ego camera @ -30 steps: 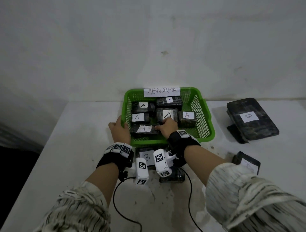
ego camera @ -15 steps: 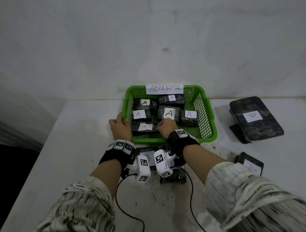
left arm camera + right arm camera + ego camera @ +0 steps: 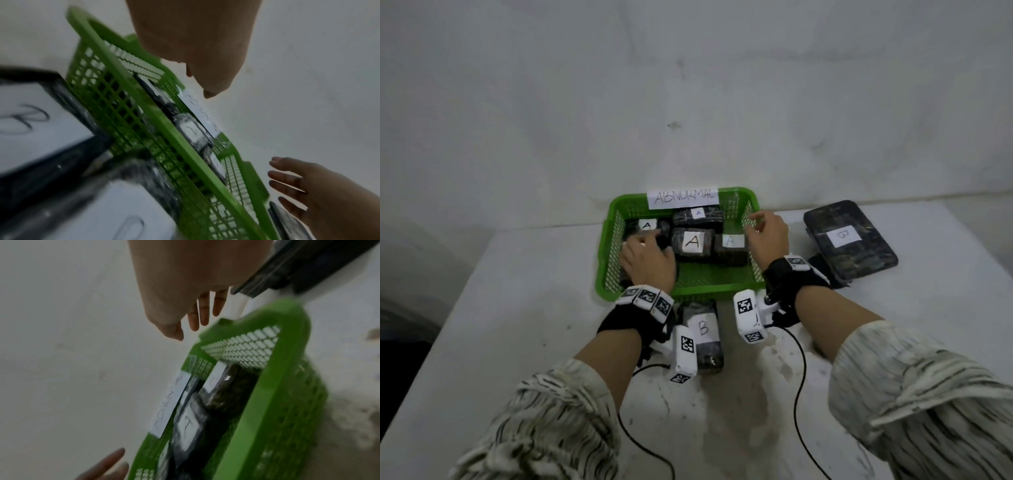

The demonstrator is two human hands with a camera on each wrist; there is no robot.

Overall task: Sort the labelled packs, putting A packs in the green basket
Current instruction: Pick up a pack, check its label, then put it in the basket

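White table (image 3: 493, 308) against a pale wall, green basket (image 3: 681, 293) at the far edge under a paper tag reading ABNORMAL. Inside the basket, several dark A packs (image 3: 693, 241), labels up, crowded toward the back and left. Just in front of the basket, a B pack (image 3: 703, 329) on the table; off to the right, a larger B pack (image 3: 849, 240), well clear of the basket. Left hand (image 3: 649, 262) low over the basket's near-left corner, covering the packs there; fingers hidden from the head view, and nothing visibly held in the blurred wrist view, so grip impossible to tell. Right hand (image 3: 768, 233) above the basket's right rim, fingers loosely spread and empty. Probably between placements: A packs settled, both hands apparently leaving the basket. Next, likely a search for any remaining A pack outside the basket, reading labels first, leaving the B packs alone.
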